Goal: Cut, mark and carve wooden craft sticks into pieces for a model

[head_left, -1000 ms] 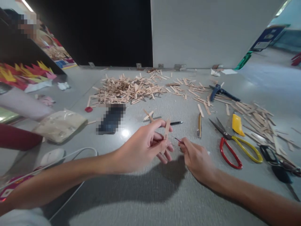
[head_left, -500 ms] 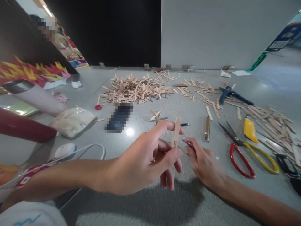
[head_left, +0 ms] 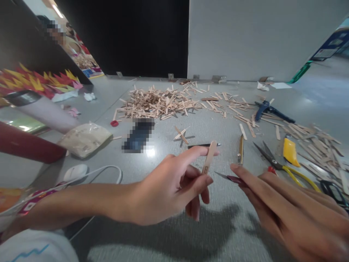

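Near the centre, my left hand (head_left: 174, 185) pinches a wooden stick (head_left: 209, 158) upright between thumb and index finger; a small dark mark shows near its lower end. To the right, my right hand (head_left: 286, 207) is closed on a small knife (head_left: 235, 179), its thin blade pointing left at the stick without touching it. A dark pen (head_left: 200, 146) lies on the table just behind my left fingers. Crossed sticks (head_left: 181, 134) lie a little farther back. Part of the scissors (head_left: 278, 164) is hidden behind my right hand.
A heap of wooden sticks (head_left: 160, 103) lies at the back, another pile (head_left: 319, 145) at the right. Around them are blue pliers (head_left: 263, 109), a yellow cutter (head_left: 240, 149), a yellow object (head_left: 290, 151), a phone (head_left: 139, 134), a plastic packet (head_left: 85, 140) and a white mouse (head_left: 75, 172).
My right hand has moved right and nearer the camera with the knife, now covering the red scissor handle. The stick in my left hand has shifted slightly and leans more to the right.
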The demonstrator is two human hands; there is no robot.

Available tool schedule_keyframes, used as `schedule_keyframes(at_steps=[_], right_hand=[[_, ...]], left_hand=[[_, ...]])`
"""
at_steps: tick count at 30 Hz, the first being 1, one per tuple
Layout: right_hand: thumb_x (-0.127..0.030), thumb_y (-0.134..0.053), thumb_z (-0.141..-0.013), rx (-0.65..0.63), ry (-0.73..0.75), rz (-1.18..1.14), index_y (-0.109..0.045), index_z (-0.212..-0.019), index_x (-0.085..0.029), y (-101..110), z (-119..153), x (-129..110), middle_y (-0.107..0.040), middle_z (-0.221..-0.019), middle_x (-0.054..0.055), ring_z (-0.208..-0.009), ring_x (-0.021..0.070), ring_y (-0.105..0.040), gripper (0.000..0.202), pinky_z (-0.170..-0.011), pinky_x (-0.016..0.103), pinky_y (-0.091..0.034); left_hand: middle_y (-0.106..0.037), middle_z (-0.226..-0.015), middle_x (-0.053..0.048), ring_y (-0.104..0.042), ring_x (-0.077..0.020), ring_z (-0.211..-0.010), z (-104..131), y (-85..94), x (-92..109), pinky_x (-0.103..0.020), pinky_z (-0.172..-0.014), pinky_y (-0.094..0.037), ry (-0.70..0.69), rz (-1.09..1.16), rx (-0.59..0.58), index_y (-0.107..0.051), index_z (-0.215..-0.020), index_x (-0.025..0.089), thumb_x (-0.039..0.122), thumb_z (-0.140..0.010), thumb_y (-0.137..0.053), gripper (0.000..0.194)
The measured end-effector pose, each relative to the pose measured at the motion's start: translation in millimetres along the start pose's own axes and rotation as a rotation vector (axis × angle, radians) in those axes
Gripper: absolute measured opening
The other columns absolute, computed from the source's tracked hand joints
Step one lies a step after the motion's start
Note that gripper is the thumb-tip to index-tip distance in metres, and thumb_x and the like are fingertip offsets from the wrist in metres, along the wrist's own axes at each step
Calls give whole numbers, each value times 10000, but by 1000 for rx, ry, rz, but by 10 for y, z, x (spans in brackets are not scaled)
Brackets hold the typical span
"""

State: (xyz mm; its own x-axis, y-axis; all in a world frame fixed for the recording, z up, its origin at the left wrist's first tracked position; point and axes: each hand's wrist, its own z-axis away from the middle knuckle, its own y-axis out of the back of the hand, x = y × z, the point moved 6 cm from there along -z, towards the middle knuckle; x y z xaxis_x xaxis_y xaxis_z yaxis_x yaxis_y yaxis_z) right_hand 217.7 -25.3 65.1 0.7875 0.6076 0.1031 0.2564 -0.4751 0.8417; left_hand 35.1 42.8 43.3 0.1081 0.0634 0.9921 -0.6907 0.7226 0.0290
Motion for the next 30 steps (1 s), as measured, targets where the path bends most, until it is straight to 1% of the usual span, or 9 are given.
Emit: schedule_keyframes(at_steps=[2,6,9,13,16,20,24,27,30], right_hand=[[-85,-457,-1105,-35,17,16,-588,-1490,-107,-25,27,-16,-804,-978,72,-708,161,-698,407,-654,272,-534],[-69,-352,-1125,-64,46,67,-587,-1476,-99,-35,1,-41,-813,-947,71,-711,166,-700,423,-660,293,-524],[-82,-325,-1138,-81,57,82,-591,-1465,-88,-18,-31,-45,-810,-931,74,-664,162,-681,422,-635,297,-514],[-84,-313,-1140,-110,96,80,-625,-1418,-58,-3,-68,-66,-804,-906,87,-680,165,-697,419,-652,289,-534],[-66,-303,-1131,-79,104,95,-668,-1347,-59,22,-81,-68,-799,-869,87,-669,169,-700,424,-642,291,-541],[-30,-325,-1090,-77,120,140,-696,-1279,-39,2,-29,-77,-802,-886,112,-709,184,-722,416,-630,296,-552],[15,-288,-1025,-150,191,268,-737,-1234,-51,-51,14,-185,-805,-944,134,-742,194,-739,500,-597,301,-556],[31,-351,-965,-170,214,401,-752,-1215,-40,-56,-17,-294,-773,-837,107,-605,172,-677,478,-498,291,-500],[13,-422,-929,-190,215,446,-746,-1207,-1,-104,-72,-363,-680,-675,54,-510,162,-614,426,-440,281,-443]], left_hand=[[-686,-788,24,-680,-100,-500,0,-5,-14,-157,-498,-527,0,-25,-11,-489,-1389,230,307,-1095,-532,307],[-689,-797,20,-684,-103,-514,6,-11,-53,-160,-503,-528,12,-64,-42,-509,-1326,230,317,-1100,-516,242],[-691,-809,18,-696,-108,-533,8,-19,-71,-164,-512,-538,10,-84,-67,-507,-1351,241,317,-1106,-507,257],[-699,-827,7,-692,-102,-536,6,-24,-83,-150,-498,-524,8,-88,-80,-513,-1411,242,297,-1105,-504,310],[-708,-839,3,-693,-103,-552,3,-19,-81,-158,-514,-538,-13,-130,-78,-481,-1485,248,292,-1111,-494,377],[-701,-807,18,-643,-91,-528,2,-7,-80,-155,-514,-500,-100,-296,-78,-433,-1535,239,238,-1106,-481,431],[-674,-805,36,-573,-98,-548,11,-8,-167,-181,-554,-466,-208,-541,-75,-335,-1601,250,143,-1077,-441,545],[-593,-730,62,-511,-124,-524,6,-18,-299,-208,-534,-420,-264,-704,-35,-223,-1666,251,160,-1077,-439,634],[-581,-722,52,-528,-141,-541,-44,-55,-457,-214,-524,-386,-244,-743,-21,-208,-1658,231,117,-1065,-400,634]])
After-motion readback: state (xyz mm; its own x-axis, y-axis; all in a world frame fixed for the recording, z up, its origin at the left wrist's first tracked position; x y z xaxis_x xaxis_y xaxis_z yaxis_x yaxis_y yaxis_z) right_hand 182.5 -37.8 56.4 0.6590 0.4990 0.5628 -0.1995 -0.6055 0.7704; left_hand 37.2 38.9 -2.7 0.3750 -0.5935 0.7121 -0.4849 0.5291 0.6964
